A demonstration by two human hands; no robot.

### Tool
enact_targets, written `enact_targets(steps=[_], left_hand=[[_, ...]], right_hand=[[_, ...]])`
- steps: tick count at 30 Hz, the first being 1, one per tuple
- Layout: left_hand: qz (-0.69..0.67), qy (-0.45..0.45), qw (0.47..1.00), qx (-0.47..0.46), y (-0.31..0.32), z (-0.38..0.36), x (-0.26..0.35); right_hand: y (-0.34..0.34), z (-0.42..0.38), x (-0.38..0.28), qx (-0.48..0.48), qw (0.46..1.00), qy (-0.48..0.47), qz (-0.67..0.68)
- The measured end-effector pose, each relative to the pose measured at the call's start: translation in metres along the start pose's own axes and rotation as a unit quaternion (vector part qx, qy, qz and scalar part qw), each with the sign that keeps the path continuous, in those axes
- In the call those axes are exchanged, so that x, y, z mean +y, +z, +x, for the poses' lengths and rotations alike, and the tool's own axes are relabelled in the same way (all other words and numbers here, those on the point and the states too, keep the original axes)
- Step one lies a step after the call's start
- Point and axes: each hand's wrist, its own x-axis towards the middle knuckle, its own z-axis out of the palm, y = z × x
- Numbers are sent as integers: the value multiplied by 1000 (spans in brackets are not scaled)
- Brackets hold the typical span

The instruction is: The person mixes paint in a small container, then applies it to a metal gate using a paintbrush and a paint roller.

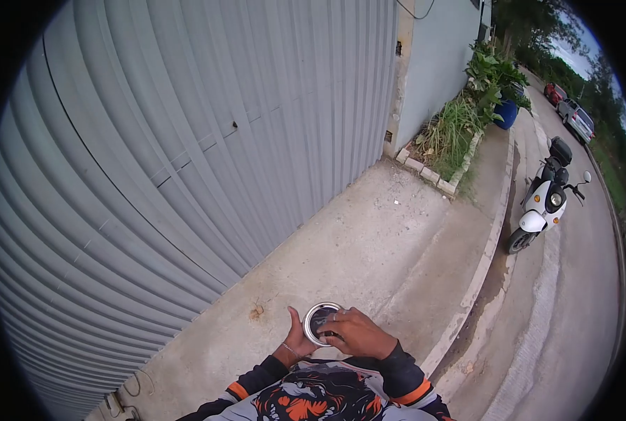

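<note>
A round container with a shiny silver rim (308, 319) and a dark inside is held low in front of my body in the head view. My left hand (299, 339) supports it from the left, thumb raised beside the rim and the other fingers mostly hidden beneath. Over its mouth comes my right hand (360, 333) from the right, with bent fingertips close together at the dark inside. A ring shows on one right finger. Whatever those fingertips hold, if anything, is hidden. Dark sleeves with orange bands cover both forearms.
A grey corrugated metal gate (207, 126) rises on the left above the concrete pavement (355, 238). Ahead lies a brick-edged plant bed (446, 140) near a blue pot (506, 114). A white scooter (537, 214) stands past the curb (478, 295); parked cars (576, 121) are farther off.
</note>
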Motion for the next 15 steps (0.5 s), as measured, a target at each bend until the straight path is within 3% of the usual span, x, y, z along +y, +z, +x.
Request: enact_targets(steps=[3, 7, 13, 15], left_hand=[[-57, 86, 993, 56, 9, -10, -38], [-212, 149, 965, 29, 9, -23, -100], [-212, 239, 936, 149, 28, -74, -159], [-175, 257, 933, 180, 35, -98, -182]], right_hand=[[-26, -6, 28, -89, 992, -66, -63], [-38, -12, 51, -54, 986, -150, -56], [-5, -38, 24, -152, 948, -274, 60], [-1, -46, 7, -218, 935, -271, 77]])
